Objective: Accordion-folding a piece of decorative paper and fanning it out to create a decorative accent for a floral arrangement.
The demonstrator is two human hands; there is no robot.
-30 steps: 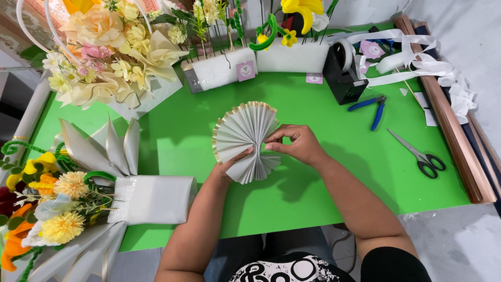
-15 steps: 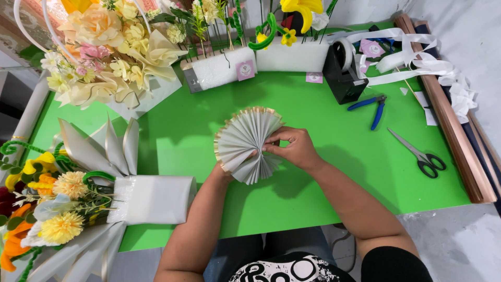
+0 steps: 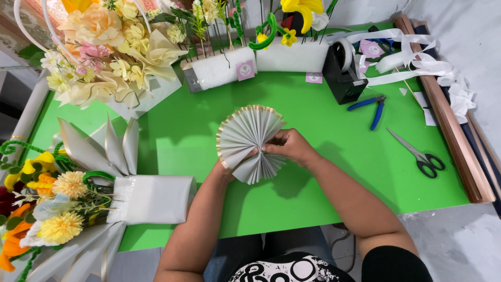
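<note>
While both hands pinch a pleated paper fan (image 3: 249,142) above the green table (image 3: 323,172), the right hand (image 3: 289,146) grips its centre and the left hand (image 3: 229,167) holds its lower edge; scissors (image 3: 420,154), pliers (image 3: 371,107) and bouquets (image 3: 104,47) surround it.

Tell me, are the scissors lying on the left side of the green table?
No, the scissors lie on the right part of the green table, near the blue pliers.

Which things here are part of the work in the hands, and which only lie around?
In hand:
pleated paper fan
left hand, under the fan
right hand, pinching its centre

Lying about:
scissors
blue-handled pliers
black tape dispenser
white ribbon
wrapped bouquet
</note>
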